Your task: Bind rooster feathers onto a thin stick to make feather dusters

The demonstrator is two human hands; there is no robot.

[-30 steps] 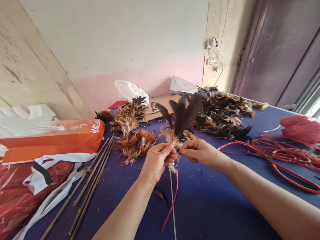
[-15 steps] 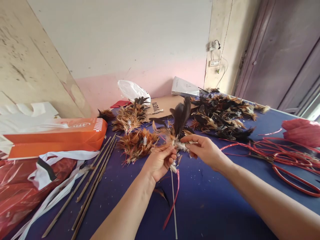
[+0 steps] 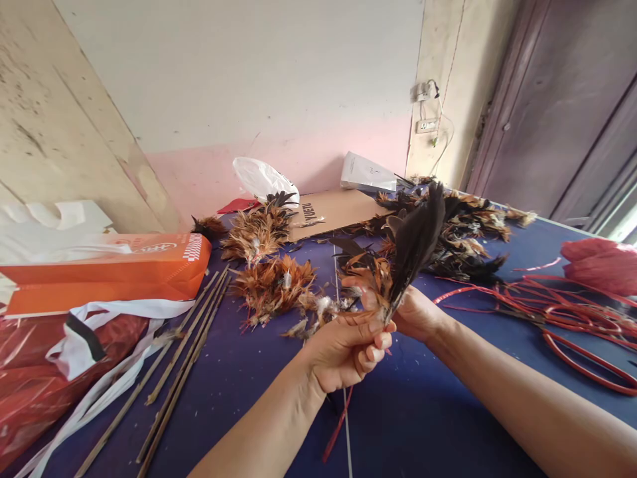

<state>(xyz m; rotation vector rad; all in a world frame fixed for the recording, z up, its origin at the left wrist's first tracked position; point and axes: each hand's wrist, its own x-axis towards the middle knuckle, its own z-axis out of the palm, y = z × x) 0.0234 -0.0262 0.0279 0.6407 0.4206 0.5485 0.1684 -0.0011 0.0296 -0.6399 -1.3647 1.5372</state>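
My left hand [image 3: 355, 348] pinches the base of a bunch of black and brown feathers [image 3: 415, 242] that stands up above the blue table [image 3: 428, 398]. Behind the bunch is my right hand [image 3: 415, 312]; its fingers are mostly hidden by the feathers and my left hand. Small loose feathers with white down [image 3: 323, 309] lie just beyond my left wrist. A pink-red strip [image 3: 338, 425] hangs or lies below my hands, beside the white line on the table.
Brown feather clusters [image 3: 273, 289] lie left of centre, with a dark feather pile [image 3: 462, 226] at the back right. Several sticks [image 3: 184, 372] and an orange bag [image 3: 104, 279] are at left. Scissors [image 3: 587, 358] and red strips [image 3: 572, 299] lie at right.
The feather bunch has moved right and nearer, now leaning right. My left hand has shifted right and down with it, and my right hand has gone behind the feathers.
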